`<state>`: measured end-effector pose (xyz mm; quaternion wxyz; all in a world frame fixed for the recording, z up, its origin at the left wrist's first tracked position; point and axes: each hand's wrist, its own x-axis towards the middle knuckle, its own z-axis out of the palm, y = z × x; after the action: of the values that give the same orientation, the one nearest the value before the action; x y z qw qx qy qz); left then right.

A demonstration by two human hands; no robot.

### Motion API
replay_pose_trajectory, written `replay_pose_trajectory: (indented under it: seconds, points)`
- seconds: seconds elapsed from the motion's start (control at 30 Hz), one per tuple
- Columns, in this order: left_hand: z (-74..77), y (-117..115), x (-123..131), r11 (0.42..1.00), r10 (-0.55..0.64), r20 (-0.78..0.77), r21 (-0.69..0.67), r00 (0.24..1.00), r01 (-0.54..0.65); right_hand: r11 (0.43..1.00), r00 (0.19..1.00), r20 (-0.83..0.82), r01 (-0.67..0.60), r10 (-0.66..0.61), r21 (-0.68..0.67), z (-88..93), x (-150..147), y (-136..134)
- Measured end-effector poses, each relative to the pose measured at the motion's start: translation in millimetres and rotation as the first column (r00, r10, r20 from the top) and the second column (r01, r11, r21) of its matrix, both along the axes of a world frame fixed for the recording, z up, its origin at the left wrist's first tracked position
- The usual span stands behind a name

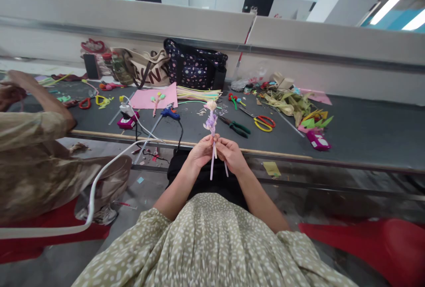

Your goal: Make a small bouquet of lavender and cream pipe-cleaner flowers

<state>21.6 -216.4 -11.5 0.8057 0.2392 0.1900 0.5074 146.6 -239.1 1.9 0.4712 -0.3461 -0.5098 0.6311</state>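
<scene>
My left hand (202, 151) and my right hand (231, 154) are both closed around the pale stem of a small craft flower (211, 119), held upright over my lap just in front of the table edge. The flower has lilac petals and a cream tip, and its stem ends hang below my fingers. Behind it on the dark table (365, 132) lie green-handled pliers (237, 127) and red-and-yellow scissors (262, 122).
A blue glue gun (170, 112), a pink sheet (156, 97), yellow sticks (197, 93), a spotted bag (195, 68) and green leaf scraps (292, 103) cover the table. Another person sits at the left (36, 145). A white cable (99, 181) crosses the floor; a red seat (375, 242) stands at the right.
</scene>
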Motion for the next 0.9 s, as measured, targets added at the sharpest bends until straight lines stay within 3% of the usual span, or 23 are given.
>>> replay_pose_trajectory:
  seconds: [0.17,0.3,0.47,0.53,0.63,0.73,0.8,0.9]
  points:
    - [-3.7,1,1,0.999,0.008,-0.019,0.034,1.000,-0.008,0.996,0.998,-0.065,-0.024,0.019,-0.082,2.0,-1,-2]
    - [-7.7,2,3,0.996,0.079,-0.108,0.049,0.991,-0.074,0.994,0.996,-0.065,0.061,-0.067,-0.092,-1.8,-2,0]
    - [-7.1,-3,6,0.954,0.297,-0.236,0.109,0.925,-0.278,0.969,0.960,0.130,0.239,-0.246,0.069,-8.7,-1,3]
    - [-6.2,-5,7,0.924,0.378,-0.281,0.177,0.882,-0.339,0.930,0.892,0.293,0.283,-0.345,0.236,-9.2,-1,1]
    - [-4.1,-6,8,0.892,0.444,-0.328,0.250,0.834,-0.377,0.826,0.678,0.511,0.273,-0.529,0.492,-8.2,-2,-4]
    - [-1.3,-6,8,0.866,0.493,-0.331,0.275,0.805,-0.417,0.769,0.513,0.601,0.216,-0.613,0.601,-7.3,-4,-8]
    - [-0.2,-6,7,0.850,0.520,-0.324,0.293,0.790,-0.439,0.770,0.493,0.621,0.180,-0.609,0.612,-6.0,-4,-9]
    - [0.0,-5,4,0.851,0.513,-0.314,0.307,0.799,-0.426,0.797,0.557,0.621,0.133,-0.551,0.589,-1.7,0,-10]
